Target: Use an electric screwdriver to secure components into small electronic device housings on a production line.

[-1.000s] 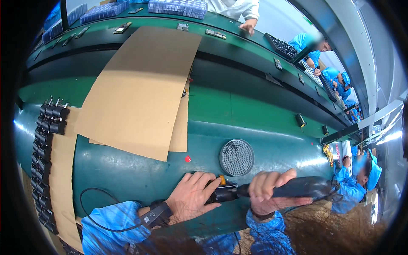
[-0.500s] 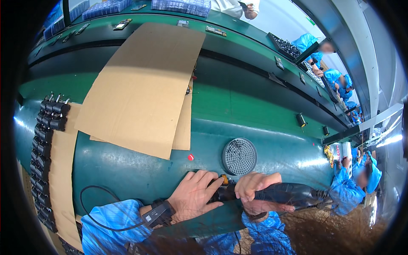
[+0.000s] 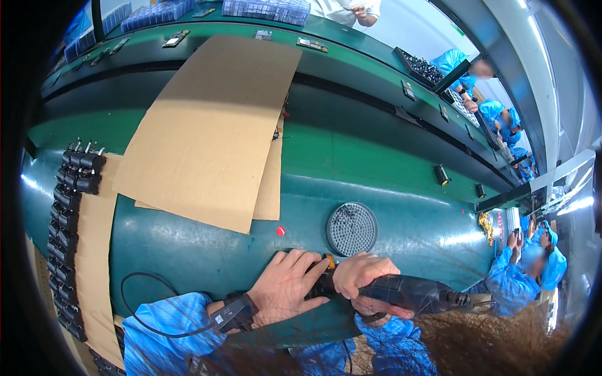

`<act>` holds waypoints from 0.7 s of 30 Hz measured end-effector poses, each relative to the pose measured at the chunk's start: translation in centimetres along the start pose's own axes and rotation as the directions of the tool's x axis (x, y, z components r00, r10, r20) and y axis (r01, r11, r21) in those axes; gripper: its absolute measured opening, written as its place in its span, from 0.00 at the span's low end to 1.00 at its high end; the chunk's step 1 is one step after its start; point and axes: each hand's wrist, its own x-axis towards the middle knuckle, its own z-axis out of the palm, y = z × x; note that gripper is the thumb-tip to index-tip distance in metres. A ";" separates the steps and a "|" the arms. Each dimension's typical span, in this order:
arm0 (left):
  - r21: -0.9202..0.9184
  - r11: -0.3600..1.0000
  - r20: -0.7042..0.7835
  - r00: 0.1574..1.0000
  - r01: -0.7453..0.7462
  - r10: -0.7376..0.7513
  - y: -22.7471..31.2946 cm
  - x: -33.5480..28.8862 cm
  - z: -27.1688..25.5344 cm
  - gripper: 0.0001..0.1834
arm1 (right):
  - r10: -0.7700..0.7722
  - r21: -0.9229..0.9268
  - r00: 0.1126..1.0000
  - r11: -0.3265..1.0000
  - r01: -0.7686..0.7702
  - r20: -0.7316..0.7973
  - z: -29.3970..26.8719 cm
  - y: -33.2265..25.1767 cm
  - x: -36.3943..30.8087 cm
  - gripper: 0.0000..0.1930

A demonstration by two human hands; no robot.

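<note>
My left hand (image 3: 287, 285) lies over the green bench mat, its thumb and fingers curled around a small black part with an orange-yellow end (image 3: 330, 262). Most of that part is hidden by my fingers. My right hand (image 3: 365, 279) is wrapped round a thick black electric screwdriver (image 3: 411, 293), held nearly level with its cord end to the right. The screwdriver's front end meets the held part between my hands; the tip is hidden. Just beyond my right hand sits a round grey dimpled tray (image 3: 352, 229) with small dark screws in it.
Cardboard sheets (image 3: 207, 131) lean from bench to conveyor. Rows of black parts (image 3: 63, 244) stand on cardboard at left. A red cap (image 3: 280, 231) lies on the mat. Circuit boards (image 3: 311, 44) and a black cylindrical part (image 3: 443, 175) lie beyond. Co-workers in blue (image 3: 511, 272) sit at right.
My right hand and the screwdriver have moved left, close against my left hand. My left hand has barely moved. Boards and the cylindrical part beyond have shifted slightly left.
</note>
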 end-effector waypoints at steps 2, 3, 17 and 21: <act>0.008 1.000 0.008 1.000 0.007 -0.007 0.0 -0.1 0.1 0.36 | 0.027 0.039 0.999 0.999 -0.026 -0.038 0.6 -0.2 0.2 0.44; 0.010 1.000 0.015 1.000 0.013 -0.013 0.0 -0.2 0.1 0.37 | 0.059 0.075 0.995 0.996 -0.054 -0.075 0.9 -0.3 0.2 0.44; -0.123 0.992 -0.024 1.000 0.011 -0.014 0.1 -0.1 -0.1 0.36 | -0.064 -0.002 0.891 0.998 0.070 -0.450 -5.0 -5.5 2.3 0.43; -0.293 0.955 -0.079 0.995 0.038 -0.064 1.6 -0.7 -3.4 0.35 | 0.001 -0.070 0.838 0.996 -0.047 -0.546 -9.2 -5.8 1.0 0.42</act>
